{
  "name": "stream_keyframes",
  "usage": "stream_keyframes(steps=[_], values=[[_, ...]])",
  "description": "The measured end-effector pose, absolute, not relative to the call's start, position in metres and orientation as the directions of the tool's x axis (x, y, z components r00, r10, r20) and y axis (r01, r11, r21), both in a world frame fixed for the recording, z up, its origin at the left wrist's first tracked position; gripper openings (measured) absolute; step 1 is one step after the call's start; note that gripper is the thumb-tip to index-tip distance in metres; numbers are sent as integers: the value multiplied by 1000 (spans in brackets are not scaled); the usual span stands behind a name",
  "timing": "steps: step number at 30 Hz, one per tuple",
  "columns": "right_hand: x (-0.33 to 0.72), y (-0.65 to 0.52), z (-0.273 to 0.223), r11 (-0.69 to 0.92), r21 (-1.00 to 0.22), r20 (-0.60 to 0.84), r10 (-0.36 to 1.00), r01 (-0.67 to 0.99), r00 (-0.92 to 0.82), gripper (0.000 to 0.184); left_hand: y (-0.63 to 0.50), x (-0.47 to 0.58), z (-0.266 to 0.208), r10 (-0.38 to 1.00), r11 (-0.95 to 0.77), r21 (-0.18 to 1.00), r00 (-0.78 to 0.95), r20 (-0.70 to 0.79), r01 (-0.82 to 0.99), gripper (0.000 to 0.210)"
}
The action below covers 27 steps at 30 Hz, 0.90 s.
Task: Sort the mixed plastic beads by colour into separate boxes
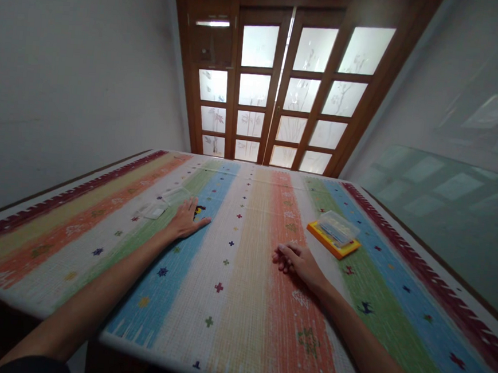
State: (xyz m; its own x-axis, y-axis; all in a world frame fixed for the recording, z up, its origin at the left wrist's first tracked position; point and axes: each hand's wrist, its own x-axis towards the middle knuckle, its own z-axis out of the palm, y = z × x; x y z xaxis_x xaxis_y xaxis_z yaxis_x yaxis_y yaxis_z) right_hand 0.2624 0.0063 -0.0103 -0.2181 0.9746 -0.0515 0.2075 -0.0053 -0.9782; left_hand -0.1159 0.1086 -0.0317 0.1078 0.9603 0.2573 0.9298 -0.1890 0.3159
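My left hand point(185, 220) lies palm down on the striped tablecloth point(248, 301), fingers stretched forward and thumb out to the right. Right beside its fingers is a small black and yellow thing point(199, 210), partly covered and too small to name. To the left of that hand lie a clear plastic piece point(175, 194) and a small whitish, see-through piece point(153, 210). My right hand point(295, 259) rests on its side on an orange stripe, fingers loosely curled, with nothing visible in them. Beyond it, to the right, sits a yellow-orange box point(339, 248) with a clear plastic lid point(338, 225) on top.
The cloth covers a large table whose near edge point(69, 325) runs close to me. Behind the table stand wooden doors point(278, 85) with frosted panes. A pale wall point(77, 64) rises on the left, and a glossy greenish panel point(442, 196) lines the right side.
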Motion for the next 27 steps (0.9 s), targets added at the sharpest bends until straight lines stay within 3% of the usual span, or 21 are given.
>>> stream_keyframes(steps=[4,10,13,16,18,22,27], values=[[268,0,-2,27,-969,-13,987,245,-159,46,128,-105,-29,947,-249,336,155,282,909,63],[314,2,20,266,-807,316,949,527,5,48,131,-105,-22,917,-329,362,204,343,872,35],[349,12,26,276,-620,499,861,735,97,49,123,-115,-21,909,-344,375,205,363,861,32],[383,31,22,264,-379,643,765,887,47,53,117,-123,-21,906,-359,383,219,363,851,34],[400,45,15,269,-246,650,759,931,-48,60,116,-125,-22,907,-364,385,228,355,848,40],[418,67,-3,207,-161,561,824,965,-83,77,120,-123,-22,913,-362,392,238,330,846,42],[419,76,-6,105,-145,576,818,984,-2,66,121,-122,-22,913,-357,409,221,343,840,34]])
